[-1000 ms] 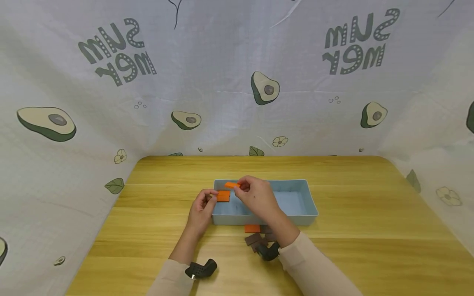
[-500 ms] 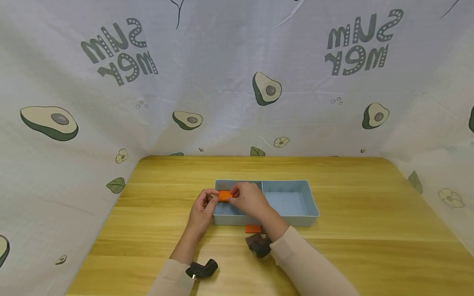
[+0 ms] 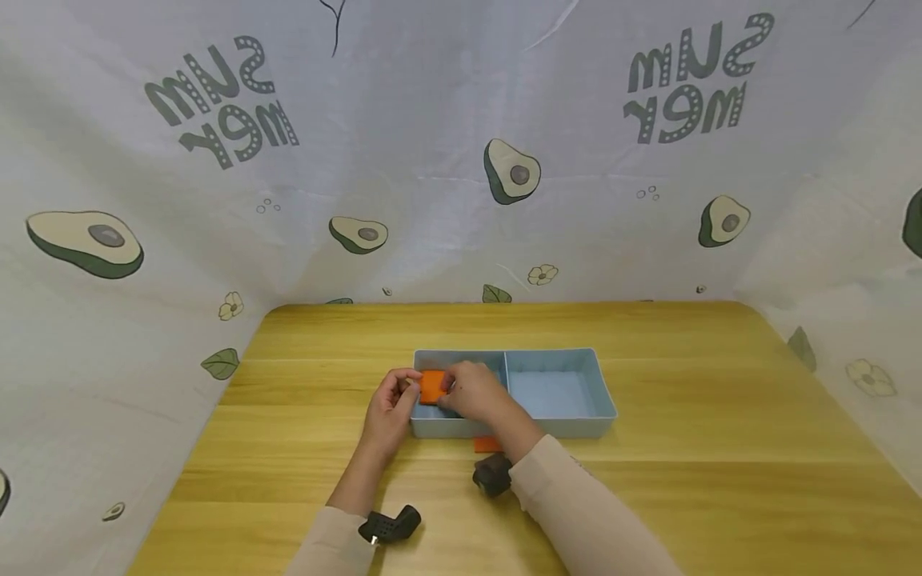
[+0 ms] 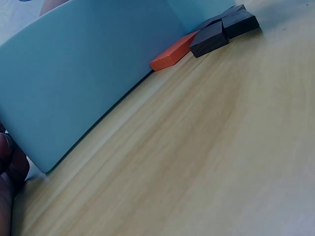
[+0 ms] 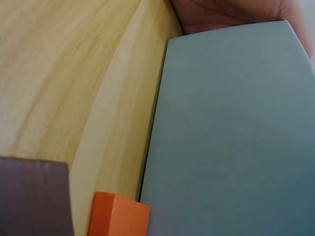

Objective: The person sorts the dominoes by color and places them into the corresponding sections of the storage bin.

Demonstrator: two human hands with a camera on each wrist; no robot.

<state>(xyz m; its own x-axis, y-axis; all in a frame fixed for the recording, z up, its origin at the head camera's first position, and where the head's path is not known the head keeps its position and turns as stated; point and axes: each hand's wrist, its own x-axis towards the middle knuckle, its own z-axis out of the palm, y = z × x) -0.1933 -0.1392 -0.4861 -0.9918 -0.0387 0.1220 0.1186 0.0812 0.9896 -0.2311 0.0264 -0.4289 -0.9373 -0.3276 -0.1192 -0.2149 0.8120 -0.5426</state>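
Note:
A light blue two-compartment box [image 3: 558, 428] stands on the wooden table. My left hand [image 3: 387, 414] holds the box's left end, its thumb and fingertips at the rim beside an orange block [image 3: 432, 387]. From the other side my right hand [image 3: 479, 392] reaches over the left compartment and pinches that block at its right edge. Part of the block is hidden by the right fingers. In the right wrist view, the left palm [image 5: 231, 12] lies against the end wall.
Against the box's front wall lies another orange block [image 4: 172, 53], with several dark brown blocks [image 4: 210, 38] beside it. The right arm covers most of these in the head view. A printed avocado curtain [image 3: 432, 160] hangs behind the table.
My right hand has lowered leftward, bringing its orange block against the orange piece at the left end of the box. My left hand has stayed at the rim.

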